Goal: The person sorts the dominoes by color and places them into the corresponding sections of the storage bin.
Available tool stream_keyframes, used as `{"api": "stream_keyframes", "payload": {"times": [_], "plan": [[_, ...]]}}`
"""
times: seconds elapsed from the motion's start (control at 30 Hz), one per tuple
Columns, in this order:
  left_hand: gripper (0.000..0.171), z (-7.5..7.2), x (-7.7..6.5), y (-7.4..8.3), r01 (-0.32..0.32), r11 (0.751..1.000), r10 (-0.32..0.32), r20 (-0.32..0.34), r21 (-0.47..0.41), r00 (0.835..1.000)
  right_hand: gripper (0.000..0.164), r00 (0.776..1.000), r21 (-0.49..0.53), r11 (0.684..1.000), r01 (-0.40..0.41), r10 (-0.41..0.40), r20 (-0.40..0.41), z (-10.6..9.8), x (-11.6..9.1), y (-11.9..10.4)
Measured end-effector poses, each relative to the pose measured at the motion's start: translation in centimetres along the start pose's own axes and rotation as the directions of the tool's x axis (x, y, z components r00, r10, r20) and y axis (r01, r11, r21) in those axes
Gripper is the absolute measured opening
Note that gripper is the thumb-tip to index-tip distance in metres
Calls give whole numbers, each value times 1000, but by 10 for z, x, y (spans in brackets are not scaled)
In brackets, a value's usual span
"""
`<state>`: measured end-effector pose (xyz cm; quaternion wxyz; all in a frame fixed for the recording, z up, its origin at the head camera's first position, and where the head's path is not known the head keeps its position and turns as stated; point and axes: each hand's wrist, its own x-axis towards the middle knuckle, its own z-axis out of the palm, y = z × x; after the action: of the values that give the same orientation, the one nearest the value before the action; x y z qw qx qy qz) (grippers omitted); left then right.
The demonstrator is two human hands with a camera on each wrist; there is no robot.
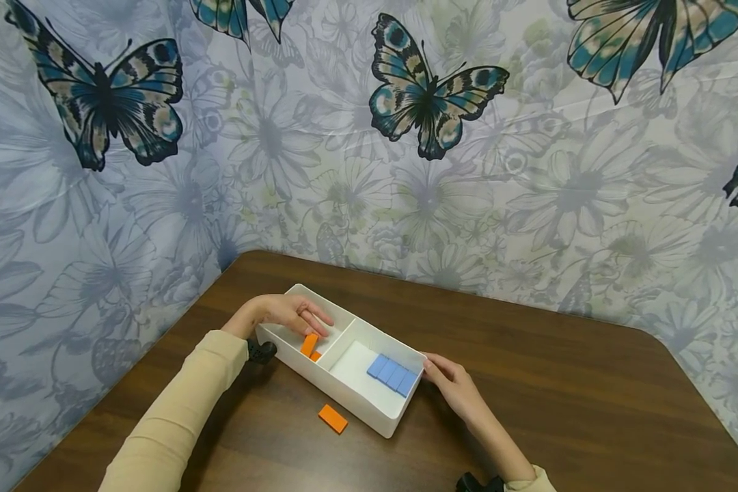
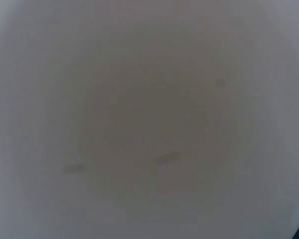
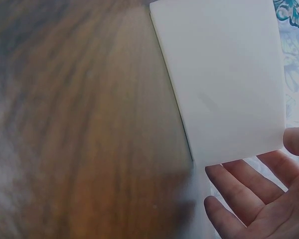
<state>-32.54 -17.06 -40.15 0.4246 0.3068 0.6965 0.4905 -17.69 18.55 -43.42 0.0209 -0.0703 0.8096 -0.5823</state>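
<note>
A white two-part box stands on the table. My left hand reaches into its left compartment, its fingertips on a tilted orange tile; the thumb is mostly hidden. A second orange tile shows partly beside it, behind the near wall. Several blue tiles lie in a row in the right compartment. My right hand grips the box's far right corner. In the right wrist view the thumb is at the rim, with fingers beyond the end wall. The left wrist view shows only a blurred pale surface.
One orange tile lies flat on the brown wooden table, just in front of the box. A fabric backdrop with flowers and butterflies hangs behind the table and along its left side.
</note>
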Motion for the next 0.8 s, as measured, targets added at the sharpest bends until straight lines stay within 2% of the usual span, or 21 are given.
{"api": "stream_keyframes", "payload": {"times": [0.3, 0.5, 0.63, 0.8], "plan": [[44, 0, 3, 1, 52, 998, -52, -3, 38, 999, 36, 1000, -13, 1000, -14, 14, -14, 0, -1, -3], [43, 5, 5, -2, 51, 999, -51, -16, -2, 999, 36, 1000, -14, 1000, -23, 23, -19, 0, 0, -1], [43, 7, 4, -1, 71, 997, -71, 1, -18, 998, 36, 1000, -26, 999, -22, 21, -18, 0, 1, 0], [42, 8, 3, -1, 52, 999, -51, 47, -17, 998, 37, 1000, -23, 1000, -9, 9, -6, 0, -1, -2]]}}
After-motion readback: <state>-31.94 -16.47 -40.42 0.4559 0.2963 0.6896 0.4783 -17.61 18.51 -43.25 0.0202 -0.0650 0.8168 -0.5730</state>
